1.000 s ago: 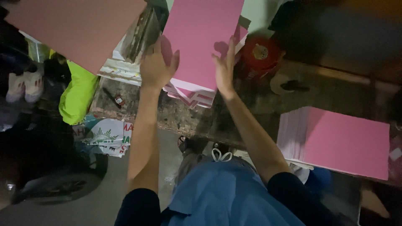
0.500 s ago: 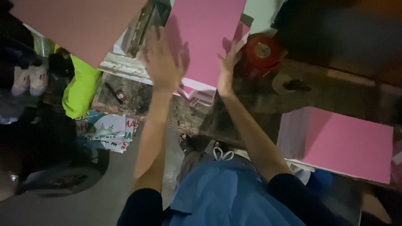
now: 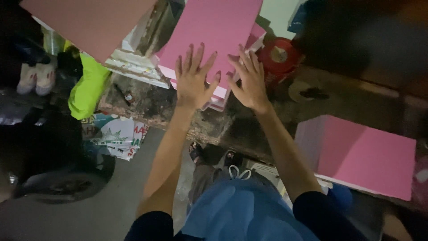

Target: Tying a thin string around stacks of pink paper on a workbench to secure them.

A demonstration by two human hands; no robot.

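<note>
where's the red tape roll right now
In the head view the red tape roll sits on the worn bench top, upper right of centre, just right of the pink sheet stack and beyond the right hand.

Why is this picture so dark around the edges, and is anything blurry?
Head view: light falls mainly on the pink sheets, the left hand and the right hand; the top right corner and the left edge sink into shadow; fingers look slightly soft, likely motion blur; no glare.
</note>
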